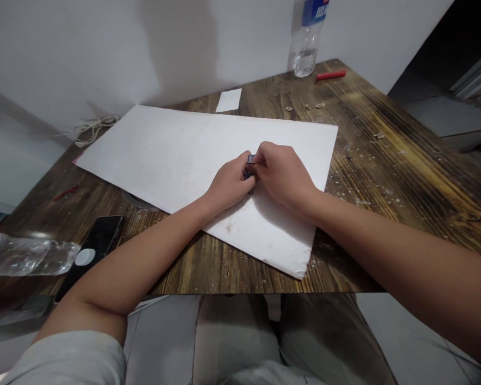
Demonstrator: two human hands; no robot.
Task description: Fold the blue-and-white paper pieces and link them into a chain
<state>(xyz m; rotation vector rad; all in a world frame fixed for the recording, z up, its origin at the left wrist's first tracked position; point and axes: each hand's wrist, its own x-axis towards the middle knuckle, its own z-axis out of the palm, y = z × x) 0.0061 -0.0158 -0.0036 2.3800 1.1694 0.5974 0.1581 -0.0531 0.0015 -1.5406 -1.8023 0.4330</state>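
Note:
A small blue-marked object (250, 159) shows between my two hands, over the right part of a white board (176, 144). Most of it is covered by fingers, so its kind cannot be made out. My left hand (230, 181) is closed around its left side, low against the board. From the right, my right hand (282, 174) meets it with thumb and fingers pinched together at its upper part. Whether a separate thin piece sits in that pinch is hidden. The board lies slantwise on the wooden table (385, 187).
Behind the board are a white paper piece (229, 100), an upright water bottle (305, 48) and a red stick-like object (331, 75). On the left lie a plastic bottle (28, 255), a black phone (104, 235) and a white cable (94, 127). Crumbs dot the table's right side.

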